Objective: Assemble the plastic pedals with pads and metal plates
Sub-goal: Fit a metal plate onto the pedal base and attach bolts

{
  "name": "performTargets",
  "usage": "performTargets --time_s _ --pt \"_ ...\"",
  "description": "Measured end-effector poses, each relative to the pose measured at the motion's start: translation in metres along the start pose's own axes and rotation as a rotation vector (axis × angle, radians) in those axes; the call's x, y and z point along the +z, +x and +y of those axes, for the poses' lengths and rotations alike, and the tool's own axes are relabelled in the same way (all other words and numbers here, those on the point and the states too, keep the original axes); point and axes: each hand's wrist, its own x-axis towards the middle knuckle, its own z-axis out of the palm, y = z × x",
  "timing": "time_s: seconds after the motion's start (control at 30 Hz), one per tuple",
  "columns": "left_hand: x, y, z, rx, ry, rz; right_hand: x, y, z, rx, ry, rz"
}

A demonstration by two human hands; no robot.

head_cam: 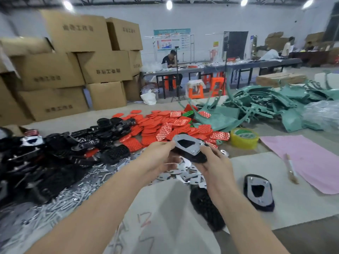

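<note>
Behind held pedal (197, 158), stacked cardboard boxes (104, 66), contents hidden

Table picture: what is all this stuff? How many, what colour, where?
held pedal: one, black with silver plate, raised at centre
finished pedal: one, black with silver plate, lower right
loose pedals: many, black, piled left
pads: many, red, piled middle
plates: heap, silver, under held pedal
tape roll: one, yellow, right of pads
sheet: one, pink, far right
brush: one, pale, beside sheet
boxes: many, brown, stacked back left
left hand: one, holds pedal's left end
right hand: one, holds pedal's right end
</note>
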Motion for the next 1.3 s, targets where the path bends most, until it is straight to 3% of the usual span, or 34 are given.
performTargets --time_s 0.4,0.6,0.7,0.77,0.83,0.93,1.07,1.3 --pt "-0.269 -0.065 0.054 0.296 -0.081 0.762 0.242 -0.053 0.105 0.276 -0.167 -0.521" --pt "-0.363 -0.070 0.107 0.317 -0.232 0.972 0.287 -0.041 0.131 0.251 -0.278 -0.562" --pt "-0.369 -0.065 0.104 0.304 -0.120 1.092 0.284 -0.024 0.148 0.225 -0.311 -0.539" --pt "-0.352 -0.054 0.091 0.374 0.074 1.068 0.278 -0.011 0.158 0.216 -0.346 -0.494" --pt "-0.332 -0.036 0.071 0.403 0.242 0.937 0.269 0.002 0.167 0.218 -0.382 -0.442" --pt "-0.314 0.003 0.037 0.326 0.527 0.729 0.256 0.019 0.175 0.220 -0.425 -0.388" --pt "-0.319 0.051 -0.002 0.164 0.815 0.600 0.243 0.040 0.179 0.187 -0.448 -0.349" --pt "-0.338 0.119 -0.020 -0.106 1.171 0.628 0.225 0.069 0.168 0.164 -0.427 -0.309"
